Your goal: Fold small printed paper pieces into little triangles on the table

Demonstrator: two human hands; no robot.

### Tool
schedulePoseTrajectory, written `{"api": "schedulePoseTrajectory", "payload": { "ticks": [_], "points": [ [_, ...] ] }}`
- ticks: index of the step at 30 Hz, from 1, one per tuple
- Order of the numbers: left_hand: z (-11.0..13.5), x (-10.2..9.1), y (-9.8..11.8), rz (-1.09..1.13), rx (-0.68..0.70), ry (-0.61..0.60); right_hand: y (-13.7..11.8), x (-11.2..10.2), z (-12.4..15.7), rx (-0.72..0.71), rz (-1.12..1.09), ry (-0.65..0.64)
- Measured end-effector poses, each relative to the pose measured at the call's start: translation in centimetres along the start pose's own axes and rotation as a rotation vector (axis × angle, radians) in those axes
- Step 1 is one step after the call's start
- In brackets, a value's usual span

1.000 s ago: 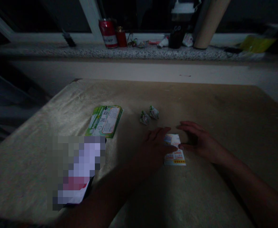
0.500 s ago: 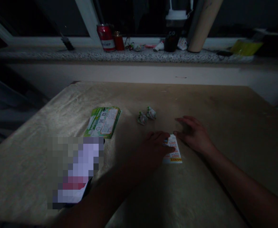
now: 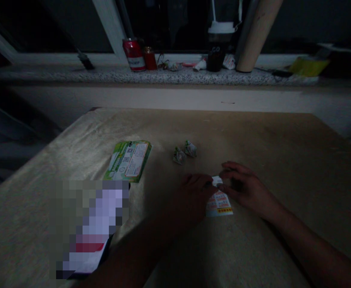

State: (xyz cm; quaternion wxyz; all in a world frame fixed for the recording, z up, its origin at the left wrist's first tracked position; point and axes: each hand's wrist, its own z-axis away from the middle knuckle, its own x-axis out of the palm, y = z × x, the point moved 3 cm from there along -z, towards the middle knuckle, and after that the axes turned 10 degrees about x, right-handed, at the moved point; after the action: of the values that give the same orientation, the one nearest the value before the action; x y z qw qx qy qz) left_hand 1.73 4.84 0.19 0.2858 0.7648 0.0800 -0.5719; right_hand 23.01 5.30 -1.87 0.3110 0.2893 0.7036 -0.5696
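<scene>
A small printed card (image 3: 220,202) with orange and white panels and a yellow strip lies on the table. My left hand (image 3: 195,194) covers its left side, fingers and thumb closed on the card; shadow hides the exact contact. From the right, my right hand (image 3: 244,186) reaches over the card's upper edge. Its fingers are curved and apart from the thumb, which touches or nearly touches the card beside my left thumb. Beyond the hands sit two small crumpled green and white wrappers (image 3: 179,155). To the left lies a green printed packet (image 3: 129,161).
A blurred-out phone-like device (image 3: 95,228) glows at the lower left of the table (image 3: 253,132). On the window sill (image 3: 109,75) stand a red can (image 3: 133,55), an orange-red container (image 3: 150,59), a lidded dark cup (image 3: 216,52) and a cardboard tube (image 3: 257,38).
My right hand has come in over the card's top edge, its thumb now beside my left thumb. My left hand stays on the card. The whole view has shifted slightly downward.
</scene>
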Motion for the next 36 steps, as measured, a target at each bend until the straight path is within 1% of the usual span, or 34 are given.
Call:
{"api": "schedulePoseTrajectory", "payload": {
  "ticks": [3, 7, 9, 11, 13, 14, 16, 18, 20, 22, 24, 26, 28, 31, 36],
  "points": [
    [0.1, 0.0, -0.3, 0.056, -0.043, 0.047, -0.7, 0.4, 0.1, -0.022, -0.032, 0.003],
    [0.4, -0.2, -0.7, 0.075, -0.082, 0.145, -1.5, 0.6, 0.2, -0.021, 0.049, 0.066],
    [0.5, -0.4, -0.9, 0.056, -0.117, 0.171, -1.7, 0.5, 0.2, -0.013, 0.087, 0.073],
    [0.5, -0.6, -1.0, 0.055, -0.154, 0.176, -1.8, 0.5, 0.1, -0.01, 0.057, 0.061],
    [0.6, -0.6, -1.1, 0.074, -0.182, 0.183, -1.8, 0.4, 0.1, 0.02, -0.054, 0.042],
    [0.6, -0.7, -1.1, 0.092, -0.195, 0.195, -1.8, 0.3, 0.1, 0.058, -0.137, 0.036],
    [0.6, -0.6, -1.3, 0.15, -0.243, 0.255, -1.8, 0.2, 0.2, 0.179, -0.349, 0.022],
    [0.7, -0.6, -1.5, 0.279, -0.341, 0.346, -1.9, 0.0, 0.4, 0.301, -0.595, 0.022],
    [0.7, -0.4, -1.6, 0.538, -0.454, 0.405, -2.2, -0.1, 0.6, 0.379, -0.818, 0.029],
    [0.5, 0.0, -1.4, 0.866, -0.528, 0.405, -2.4, -0.1, 0.7, 0.445, -0.988, 0.0],
    [0.4, 0.0, -1.1, 1.097, -0.573, 0.428, -2.7, 0.0, 0.8, 0.481, -1.11, -0.088],
    [0.4, -0.1, -0.8, 1.21, -0.607, 0.482, -2.9, 0.3, 1.0, 0.478, -1.155, -0.193],
    [0.4, -0.2, -0.6, 1.27, -0.624, 0.53, -2.9, 0.5, 1.1, 0.454, -1.156, -0.245],
    [0.4, -0.3, -0.3, 1.29, -0.643, 0.577, -3.1, 0.5, 1.3, 0.425, -1.17, -0.237],
    [0.6, -0.6, 0.4, 1.218, -0.646, 0.562, -4.1, 0.0, 1.5, 0.403, -1.119, -0.216]
  ]
}}
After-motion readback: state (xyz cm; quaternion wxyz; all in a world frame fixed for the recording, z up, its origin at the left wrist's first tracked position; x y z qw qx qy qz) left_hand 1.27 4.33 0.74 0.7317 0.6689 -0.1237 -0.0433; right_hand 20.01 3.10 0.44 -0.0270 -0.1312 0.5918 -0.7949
